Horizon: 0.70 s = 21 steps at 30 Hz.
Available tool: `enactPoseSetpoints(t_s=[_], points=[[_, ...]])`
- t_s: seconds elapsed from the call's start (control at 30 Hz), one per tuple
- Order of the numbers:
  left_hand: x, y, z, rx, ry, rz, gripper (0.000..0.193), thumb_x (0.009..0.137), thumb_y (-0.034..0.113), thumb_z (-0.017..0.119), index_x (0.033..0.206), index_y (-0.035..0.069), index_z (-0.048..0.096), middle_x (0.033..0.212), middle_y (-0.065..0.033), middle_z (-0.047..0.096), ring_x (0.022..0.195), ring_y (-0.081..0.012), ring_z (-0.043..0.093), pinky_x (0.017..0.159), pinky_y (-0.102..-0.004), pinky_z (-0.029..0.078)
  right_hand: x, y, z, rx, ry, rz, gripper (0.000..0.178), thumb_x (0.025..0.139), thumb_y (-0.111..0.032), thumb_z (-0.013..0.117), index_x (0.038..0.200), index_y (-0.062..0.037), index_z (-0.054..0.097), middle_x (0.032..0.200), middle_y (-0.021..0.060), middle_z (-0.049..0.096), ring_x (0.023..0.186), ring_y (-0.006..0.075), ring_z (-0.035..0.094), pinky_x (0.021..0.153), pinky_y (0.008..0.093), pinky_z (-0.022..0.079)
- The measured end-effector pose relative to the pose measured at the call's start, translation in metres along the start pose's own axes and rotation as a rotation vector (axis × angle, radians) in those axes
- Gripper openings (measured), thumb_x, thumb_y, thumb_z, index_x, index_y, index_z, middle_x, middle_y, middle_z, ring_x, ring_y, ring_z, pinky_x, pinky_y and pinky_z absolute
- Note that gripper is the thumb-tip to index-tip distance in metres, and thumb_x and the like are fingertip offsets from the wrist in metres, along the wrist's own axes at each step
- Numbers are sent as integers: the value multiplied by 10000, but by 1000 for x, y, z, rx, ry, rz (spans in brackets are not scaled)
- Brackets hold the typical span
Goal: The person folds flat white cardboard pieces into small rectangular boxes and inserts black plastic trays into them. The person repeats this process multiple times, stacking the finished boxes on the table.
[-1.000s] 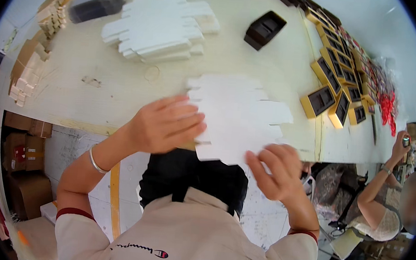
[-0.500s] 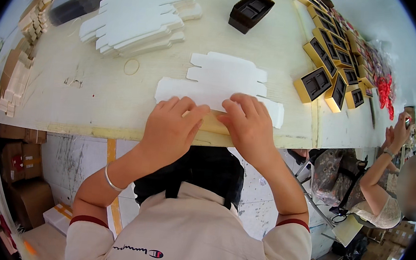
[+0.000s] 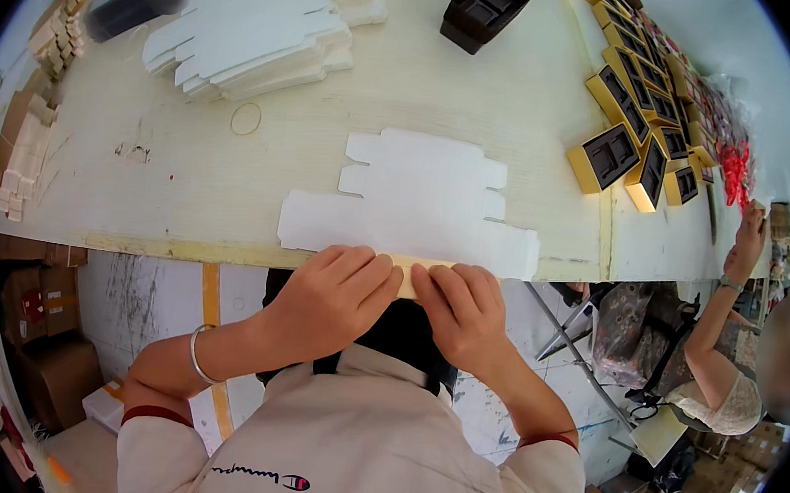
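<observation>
A die-cut cardboard box blank (image 3: 419,188) lies white side up at the table's near edge, with tabs along both sides. Its near strip shows yellow-gold between my hands and hangs just past the edge. My left hand (image 3: 340,289) pinches that strip with curled fingers on top. Close beside it, my right hand (image 3: 460,304) holds the same strip in a similar pinch. Both thumbs are partly hidden by the fingers.
A stack of white blanks (image 3: 255,23) lies at the far left. A dark plastic tray (image 3: 486,12) sits at the far middle, and gold boxes with dark inserts (image 3: 605,157) crowd the right. A rubber band (image 3: 245,119) lies left. Another person (image 3: 714,359) sits at the right.
The blank has slid toward me to the table edge. Both hands have drawn nearer to me and closer together on its near strip. The other person's hand has risen.
</observation>
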<state>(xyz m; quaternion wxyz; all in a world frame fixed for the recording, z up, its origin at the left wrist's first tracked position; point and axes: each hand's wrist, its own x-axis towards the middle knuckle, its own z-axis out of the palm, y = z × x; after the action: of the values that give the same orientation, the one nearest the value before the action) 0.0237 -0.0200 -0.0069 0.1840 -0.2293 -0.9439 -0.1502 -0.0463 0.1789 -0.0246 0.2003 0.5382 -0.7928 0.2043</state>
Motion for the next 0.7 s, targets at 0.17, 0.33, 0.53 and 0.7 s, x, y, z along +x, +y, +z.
enactPoseSetpoints(t_s=[0.17, 0.33, 0.53, 0.7], points=[[16, -5, -5, -218, -14, -141, 89, 758, 82, 670, 819, 34, 625, 794, -50, 558, 728, -224, 557, 639, -352, 447, 15, 0, -18, 81, -119, 179, 136, 763, -129, 673, 807, -35, 585, 806, 79, 495, 735, 232, 515, 606, 354, 429], [29, -18, 3, -271, -59, -230, 66, 779, 48, 644, 742, 42, 590, 727, -52, 523, 662, -235, 531, 590, -355, 413, 35, 23, -18, 227, -322, 311, 254, 839, -167, 661, 693, -43, 495, 663, 82, 488, 613, 262, 527, 526, 373, 416], [39, -20, -5, -1, -53, -264, 180, 799, 140, 673, 946, 40, 649, 908, -51, 519, 863, -247, 504, 704, -409, 421, 42, 12, -20, 421, -283, 532, 218, 872, -104, 626, 1050, -16, 536, 737, 118, 599, 657, 281, 600, 560, 372, 464], [45, -28, -14, 140, 149, -350, 406, 783, 198, 704, 1155, 73, 599, 1031, -138, 499, 958, -266, 513, 777, -357, 449, 47, -3, -4, 1292, -200, 825, 539, 927, 41, 451, 1431, -48, 283, 1005, 136, 626, 897, 215, 620, 830, 330, 494]])
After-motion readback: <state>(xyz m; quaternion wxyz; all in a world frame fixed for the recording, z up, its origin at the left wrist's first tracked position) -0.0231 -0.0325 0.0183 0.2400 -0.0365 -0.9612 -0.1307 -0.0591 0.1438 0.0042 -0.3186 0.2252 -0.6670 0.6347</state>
